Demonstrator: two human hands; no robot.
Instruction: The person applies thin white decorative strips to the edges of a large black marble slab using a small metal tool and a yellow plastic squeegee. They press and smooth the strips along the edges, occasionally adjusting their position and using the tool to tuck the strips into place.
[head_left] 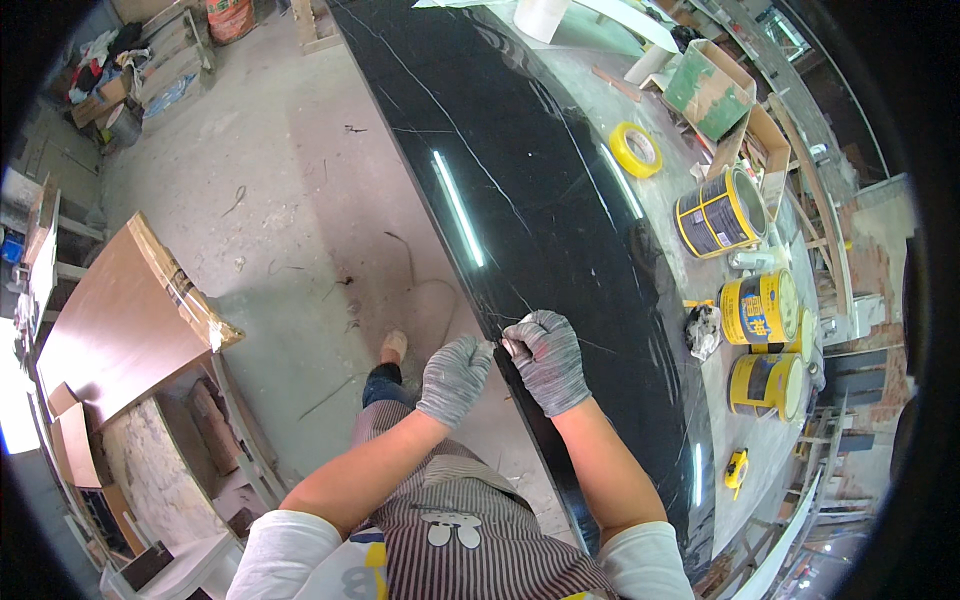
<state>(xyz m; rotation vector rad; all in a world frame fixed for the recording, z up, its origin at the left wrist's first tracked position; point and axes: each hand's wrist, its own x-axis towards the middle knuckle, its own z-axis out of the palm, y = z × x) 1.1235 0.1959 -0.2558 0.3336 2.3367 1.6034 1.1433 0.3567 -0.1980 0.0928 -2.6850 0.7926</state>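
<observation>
You bend in a striped apron (450, 535) over the near edge of a black, white-veined slab (540, 220), which lies along the grey bench (735, 520). Your gloved left hand (453, 380) is just outside that edge, its grip closed with fingers curled; your gloved right hand (548, 362), its grip likewise closed, is at the edge itself. Whether either pinches anything cannot be told. Across the slab, a roll of yellow tape (636, 150), yellow-and-black cans (752, 308) and a yellow tape measure (736, 468) rest on the bench.
</observation>
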